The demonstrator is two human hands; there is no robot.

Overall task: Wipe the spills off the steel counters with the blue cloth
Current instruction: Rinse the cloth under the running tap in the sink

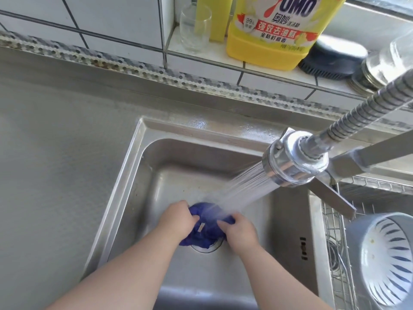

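1. A steel counter (55, 153) fills the left side, with a steel sink (143, 166) set into it.
2. Behind the counter runs a mosaic strip (134, 66) of small grey hexagons, and above it a wall (100, 16) of white tiles with dark grout.
3. A white tiled ledge (257, 70) runs along the upper right.
4. A window frame (380, 10) sits above the ledge; daylight falls on it.

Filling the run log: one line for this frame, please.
stage: rinsing | both hands, left hand and right hand, grip blue cloth | under faucet spray | over sink drain | counter wiping not started
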